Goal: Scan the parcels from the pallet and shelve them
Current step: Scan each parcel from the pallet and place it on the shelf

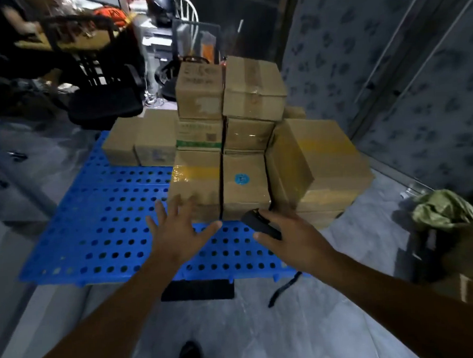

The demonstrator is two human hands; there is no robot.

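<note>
Boxes (252,95) stacked on blue pallet (108,228), mid-frame. Left grip (177,232) empty, fingers spread, near front taped box (195,181). Right grip (291,239) holds scanner (260,224). Cardboard stiff, prob. light; tape slick, so take by bare sides.

Readable text: none can be made out.
Blue round sticker (241,179): set on the lower carton (245,200), just beyond the right fingers (273,216); its mark is blurred.
Printed lines (197,72): carried on the top carton (199,98), well beyond the left fingers (161,211); illegible.
Green-banded label (199,138): print is blurred.
</note>
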